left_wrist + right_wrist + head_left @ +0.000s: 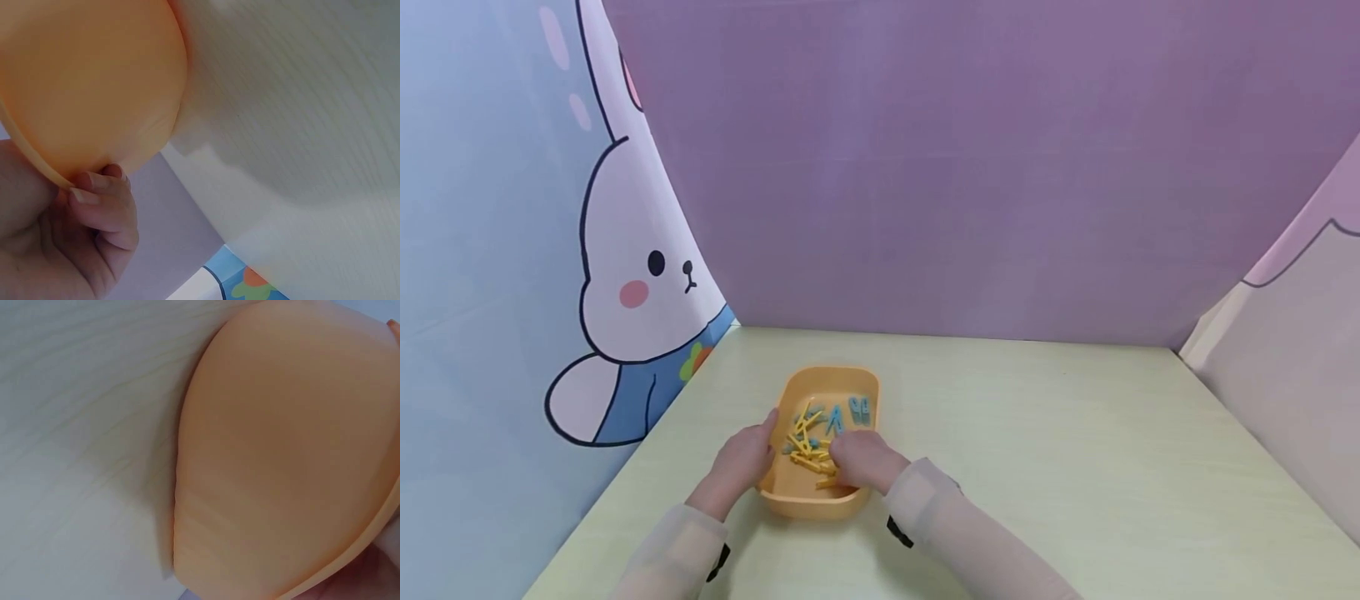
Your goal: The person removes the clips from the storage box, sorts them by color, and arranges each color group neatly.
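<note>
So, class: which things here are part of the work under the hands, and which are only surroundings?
In use:
- orange tray, gripped at its rim by the left hand
- yellow clips and blue clips inside it
- right hand, reaching in over the clips

Surroundings:
- pale table
- rabbit picture
- purple backdrop

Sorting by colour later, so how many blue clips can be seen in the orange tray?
About 3 blue clips show: one pair by the tray's far right wall, one just left of them. More may lie under the yellow clips or the right hand.
</note>
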The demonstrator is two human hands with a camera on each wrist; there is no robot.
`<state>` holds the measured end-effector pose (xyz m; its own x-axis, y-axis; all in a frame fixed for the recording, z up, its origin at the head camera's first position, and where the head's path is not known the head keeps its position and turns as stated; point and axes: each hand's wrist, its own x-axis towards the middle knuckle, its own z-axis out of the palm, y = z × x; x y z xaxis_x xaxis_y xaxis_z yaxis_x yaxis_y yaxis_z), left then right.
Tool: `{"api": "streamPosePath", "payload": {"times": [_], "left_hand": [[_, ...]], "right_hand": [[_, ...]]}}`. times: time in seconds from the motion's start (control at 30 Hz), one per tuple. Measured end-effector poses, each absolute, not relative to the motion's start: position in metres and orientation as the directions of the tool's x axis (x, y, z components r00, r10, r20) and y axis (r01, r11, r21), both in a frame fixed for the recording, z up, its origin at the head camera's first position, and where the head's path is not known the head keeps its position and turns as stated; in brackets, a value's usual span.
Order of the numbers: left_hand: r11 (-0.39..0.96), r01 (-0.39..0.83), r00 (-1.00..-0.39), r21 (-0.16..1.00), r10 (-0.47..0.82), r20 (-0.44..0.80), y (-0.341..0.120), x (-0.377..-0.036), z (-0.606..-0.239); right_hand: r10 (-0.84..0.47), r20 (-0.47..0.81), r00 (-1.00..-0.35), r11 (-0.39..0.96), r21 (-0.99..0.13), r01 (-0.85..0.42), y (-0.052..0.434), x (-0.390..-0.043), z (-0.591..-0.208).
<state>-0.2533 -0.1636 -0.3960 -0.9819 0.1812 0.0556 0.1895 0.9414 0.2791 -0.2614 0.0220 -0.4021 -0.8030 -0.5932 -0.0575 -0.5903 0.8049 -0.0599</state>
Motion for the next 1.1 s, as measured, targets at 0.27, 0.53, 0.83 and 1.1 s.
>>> {"api": "streamPosePath", "payload": {"times": [0.27,0.53,0.83,1.1], "left_hand": [[0.942,0.187,-0.982,0.280,0.182,0.044,-0.163,-0.251,-0.393],[0.941,0.187,-0.982,0.281,0.181,0.049,-0.163,-0.251,-0.394],[0.940,0.188,-0.982,0.284,0.181,0.049,-0.162,-0.252,-0.394],[0.939,0.179,-0.983,0.295,0.180,0.026,-0.162,-0.253,-0.395]], "right_hand": [[-0.601,-0.032,-0.798,0.799,-0.051,-0.600,0.024,-0.258,-0.399],[-0.605,-0.021,-0.796,0.795,-0.074,-0.602,0.025,-0.256,-0.395],[-0.606,0.024,-0.795,0.782,-0.167,-0.601,0.031,-0.258,-0.386],[-0.583,0.051,-0.811,0.782,-0.235,-0.577,0.041,-0.261,-0.375]]}}
